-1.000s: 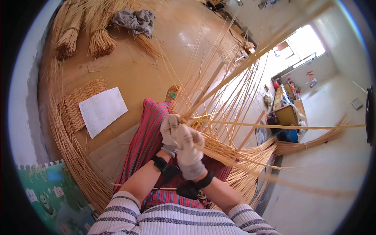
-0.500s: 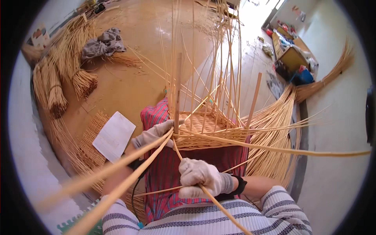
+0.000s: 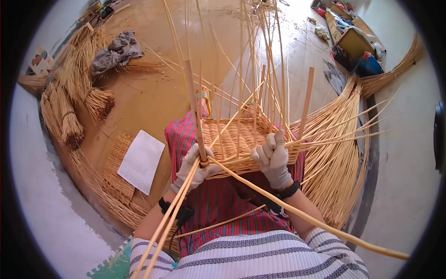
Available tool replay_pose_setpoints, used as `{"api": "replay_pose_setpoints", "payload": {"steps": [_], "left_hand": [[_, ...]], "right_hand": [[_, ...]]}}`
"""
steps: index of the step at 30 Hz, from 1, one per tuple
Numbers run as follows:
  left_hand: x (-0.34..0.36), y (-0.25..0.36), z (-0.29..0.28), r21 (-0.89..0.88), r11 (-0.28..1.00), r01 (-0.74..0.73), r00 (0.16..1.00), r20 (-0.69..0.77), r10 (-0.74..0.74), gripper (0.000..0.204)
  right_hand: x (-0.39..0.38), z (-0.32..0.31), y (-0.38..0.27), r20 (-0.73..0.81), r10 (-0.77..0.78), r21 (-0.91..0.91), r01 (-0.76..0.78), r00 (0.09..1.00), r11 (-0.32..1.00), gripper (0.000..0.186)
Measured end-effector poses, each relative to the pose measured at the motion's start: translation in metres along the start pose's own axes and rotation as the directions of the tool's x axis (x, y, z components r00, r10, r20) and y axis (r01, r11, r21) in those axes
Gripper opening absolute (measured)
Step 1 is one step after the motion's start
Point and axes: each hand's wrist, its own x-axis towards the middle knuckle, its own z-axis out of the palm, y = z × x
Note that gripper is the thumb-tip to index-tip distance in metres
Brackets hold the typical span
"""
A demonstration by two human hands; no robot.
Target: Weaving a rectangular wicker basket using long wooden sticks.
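Note:
A half-woven wicker basket [image 3: 232, 137] rests on my lap over the red striped cloth [image 3: 218, 223], with thin upright rods around it and wooden posts at its corners. My left hand [image 3: 195, 168], in a whitish glove, is closed around the near left corner, at the foot of a wooden post [image 3: 194, 109]. Two long wicker rods [image 3: 172, 214] run from that corner toward me. A thicker wicker rod [image 3: 297, 211] slants from there to the lower right. My gloved right hand [image 3: 273, 158] is closed on the basket's near edge, toward the right; its fingertips are partly hidden.
Bundles of wicker rods lie on the right [image 3: 339, 158] and far left [image 3: 69, 111]. A grey cloth [image 3: 117, 52] covers part of the left pile. On the left floor, a white sheet [image 3: 141, 160] overlaps a woven panel [image 3: 116, 169]. A cluttered wooden box [image 3: 355, 44] stands far right.
My right hand has let go of the rod below the left corner and moved up and right to the basket's edge. The thick rod has swung downward on the right. The left post leans more left.

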Motion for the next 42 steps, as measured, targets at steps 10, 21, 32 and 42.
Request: {"api": "replay_pose_setpoints", "payload": {"steps": [10, 21, 32, 42], "left_hand": [[-0.006, -0.009, 0.016, 0.269, 0.959, -0.093, 0.955, -0.247, 0.162, 0.048], [0.0, -0.052, 0.022, 0.089, 0.986, -0.139, 0.882, -0.442, 0.164, 0.045], [0.007, -0.075, 0.026, -0.038, 0.99, -0.137, 0.816, -0.57, 0.091, 0.04], [0.002, -0.089, 0.029, -0.036, 0.991, -0.133, 0.785, -0.613, 0.083, 0.041]], "right_hand": [[-0.009, 0.008, 0.013, 0.134, -0.24, -0.167, 0.261, 0.961, 0.951, 0.055], [0.0, 0.069, 0.008, 0.417, -0.141, -0.754, 0.429, 0.898, 0.498, 0.03], [0.108, 0.138, 0.053, 0.326, -0.128, -0.803, 0.346, 0.937, 0.486, 0.058], [0.062, 0.126, 0.038, 0.349, -0.668, -0.352, 0.752, 0.657, 0.557, 0.024]]}}
